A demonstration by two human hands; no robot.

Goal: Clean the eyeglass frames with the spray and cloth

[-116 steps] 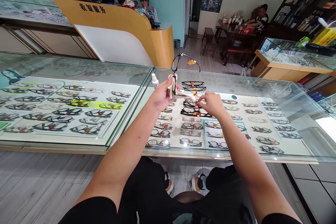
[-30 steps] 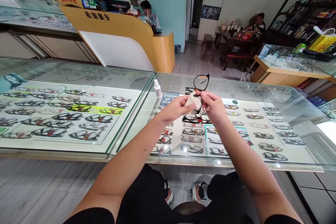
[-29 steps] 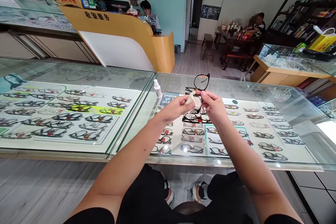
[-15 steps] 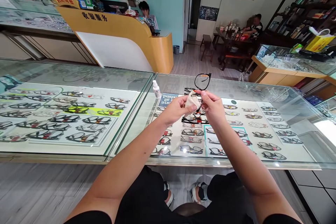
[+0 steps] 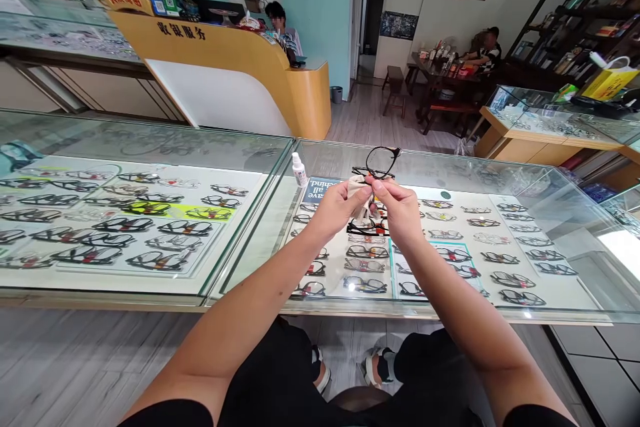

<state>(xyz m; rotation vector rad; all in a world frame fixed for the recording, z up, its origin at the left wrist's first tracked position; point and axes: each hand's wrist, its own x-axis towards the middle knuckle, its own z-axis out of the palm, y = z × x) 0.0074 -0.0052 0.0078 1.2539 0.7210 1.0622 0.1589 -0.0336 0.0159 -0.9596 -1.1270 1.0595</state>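
Black-rimmed eyeglasses (image 5: 382, 161) are held up above the glass counter, one lens standing clear of my fingers. My right hand (image 5: 401, 208) pinches the frame near its middle. Closed around a pale cleaning cloth (image 5: 358, 183), my left hand (image 5: 340, 209) presses it against the lower part of the glasses. The two hands almost touch. The other lens is mostly hidden by cloth and fingers. A small white spray bottle (image 5: 299, 171) stands upright on the counter, left of my hands.
Beneath the glass of the display counter (image 5: 250, 240) lie rows of eyeglasses (image 5: 367, 252). A wooden reception desk (image 5: 305, 97) stands beyond, with a person (image 5: 286, 40) behind it. Another person (image 5: 487, 50) sits at a dark table. A second display case (image 5: 540, 120) is on the right.
The glasses have tilted and dropped slightly to the left. My right hand has shifted a little left, closer to my left hand, and the cloth is now more bunched.
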